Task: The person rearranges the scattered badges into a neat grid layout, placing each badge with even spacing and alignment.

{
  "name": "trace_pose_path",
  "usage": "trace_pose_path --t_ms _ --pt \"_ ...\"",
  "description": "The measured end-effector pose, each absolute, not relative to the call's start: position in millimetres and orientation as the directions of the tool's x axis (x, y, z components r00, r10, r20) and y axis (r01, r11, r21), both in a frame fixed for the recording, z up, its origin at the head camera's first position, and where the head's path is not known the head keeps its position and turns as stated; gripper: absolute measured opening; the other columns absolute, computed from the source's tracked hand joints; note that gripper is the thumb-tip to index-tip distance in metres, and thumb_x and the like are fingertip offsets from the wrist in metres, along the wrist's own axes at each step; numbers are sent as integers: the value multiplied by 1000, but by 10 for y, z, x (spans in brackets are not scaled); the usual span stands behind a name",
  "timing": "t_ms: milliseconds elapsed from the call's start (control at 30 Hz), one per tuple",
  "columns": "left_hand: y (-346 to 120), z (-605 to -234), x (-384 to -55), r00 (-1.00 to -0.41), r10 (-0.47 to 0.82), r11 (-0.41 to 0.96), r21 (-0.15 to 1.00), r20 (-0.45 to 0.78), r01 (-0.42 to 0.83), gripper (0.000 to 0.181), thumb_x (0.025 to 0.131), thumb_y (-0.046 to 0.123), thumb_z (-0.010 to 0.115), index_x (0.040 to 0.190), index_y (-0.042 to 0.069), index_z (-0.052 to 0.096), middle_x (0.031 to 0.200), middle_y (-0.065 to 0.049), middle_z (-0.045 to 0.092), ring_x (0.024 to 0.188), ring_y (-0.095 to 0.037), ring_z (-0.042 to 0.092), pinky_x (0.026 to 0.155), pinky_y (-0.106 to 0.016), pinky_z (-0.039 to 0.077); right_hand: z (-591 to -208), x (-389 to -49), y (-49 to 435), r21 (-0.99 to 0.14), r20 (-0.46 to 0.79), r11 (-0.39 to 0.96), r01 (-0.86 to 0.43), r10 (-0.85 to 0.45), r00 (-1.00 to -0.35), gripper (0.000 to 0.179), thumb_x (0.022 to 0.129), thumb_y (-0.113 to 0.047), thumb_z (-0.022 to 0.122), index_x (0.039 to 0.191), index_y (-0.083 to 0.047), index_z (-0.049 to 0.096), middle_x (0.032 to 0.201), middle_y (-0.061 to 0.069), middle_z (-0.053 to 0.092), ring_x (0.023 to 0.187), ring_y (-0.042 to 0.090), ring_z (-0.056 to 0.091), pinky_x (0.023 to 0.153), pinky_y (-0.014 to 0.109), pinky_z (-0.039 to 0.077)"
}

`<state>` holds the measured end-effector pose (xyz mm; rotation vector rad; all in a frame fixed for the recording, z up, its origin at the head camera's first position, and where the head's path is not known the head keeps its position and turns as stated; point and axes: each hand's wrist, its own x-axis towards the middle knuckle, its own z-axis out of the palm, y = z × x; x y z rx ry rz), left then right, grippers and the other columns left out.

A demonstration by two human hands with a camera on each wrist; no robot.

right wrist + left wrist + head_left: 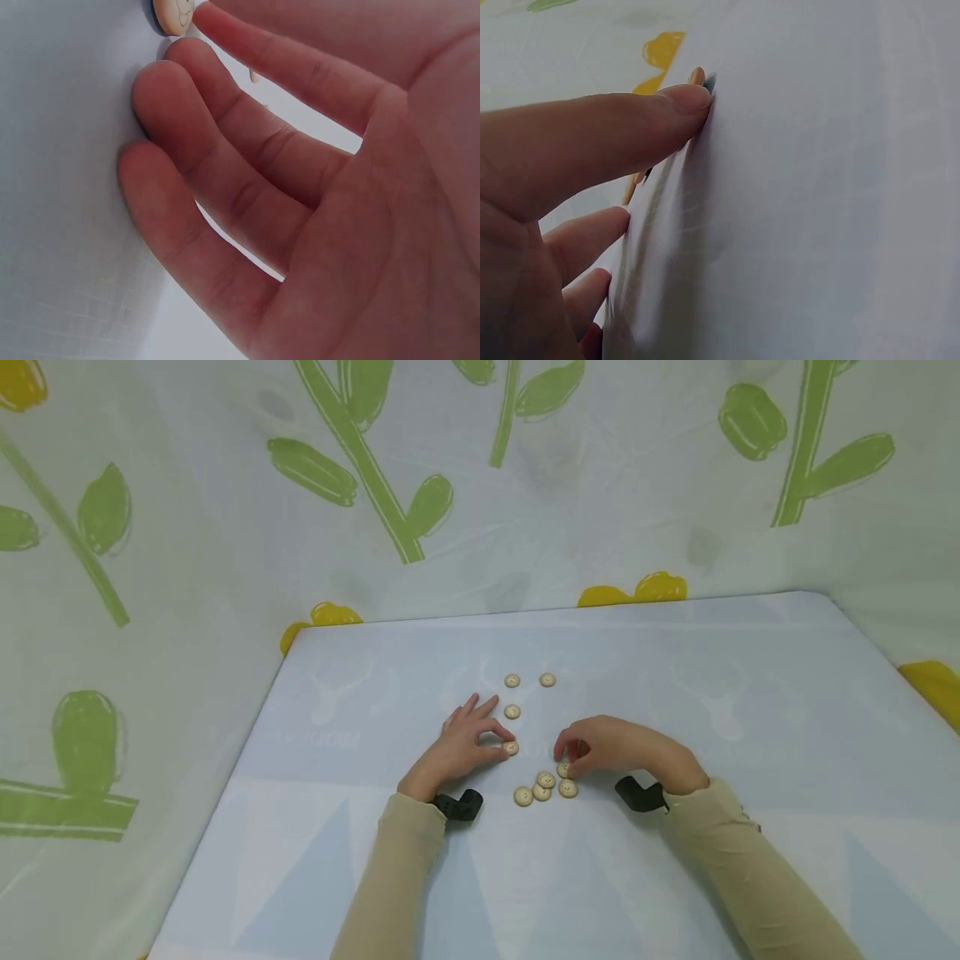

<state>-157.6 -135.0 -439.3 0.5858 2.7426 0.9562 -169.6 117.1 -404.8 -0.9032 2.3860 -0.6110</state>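
Note:
My left hand (pixel 467 742) lies low over the table, thumb and index finger pinching a round pale wooden button (pixel 511 748). In the left wrist view only the edge of that button (pixel 697 75) shows past a fingertip. My right hand (pixel 618 746) holds another wooden button (pixel 565 769) by its rim, between thumb and index finger. The right wrist view catches part of this button (pixel 178 13) at a fingertip, with the other fingers bent towards the table. Just below the right hand lies a loose button (pixel 567 788).
Beyond the left hand's button lie a button (pixel 512 712), one farther back (pixel 512 681) and one to its right (pixel 547 679). Nearer me are a button (pixel 523 796) and two that overlap (pixel 545 780). A patterned cloth (pixel 525 527) hangs behind the table (pixel 300 860).

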Motion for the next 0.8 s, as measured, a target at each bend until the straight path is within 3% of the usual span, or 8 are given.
trace_pose_path --t_ms 367,800 --pt "-1310 -4413 -1586 -911 411 724 621 -40 299 12 77 32 68 89 30 65 146 -1 23 135 -22 3 104 -48 2 -4089 -1679 1177 -551 -264 655 -518 -725 -636 16 77 -13 69 88 -21 61 72 -9 51 69 8 47 65 26 40" --pt "-1298 -4405 -1594 -909 415 720 619 -23 313 12 78 31 68 89 28 66 145 -2 24 135 -24 3 104 -48 2 -4087 -1680 1155 -554 -298 685 -473 -694 -655 15 75 -13 69 81 -20 58 74 -7 51 72 11 46 65 28 40"
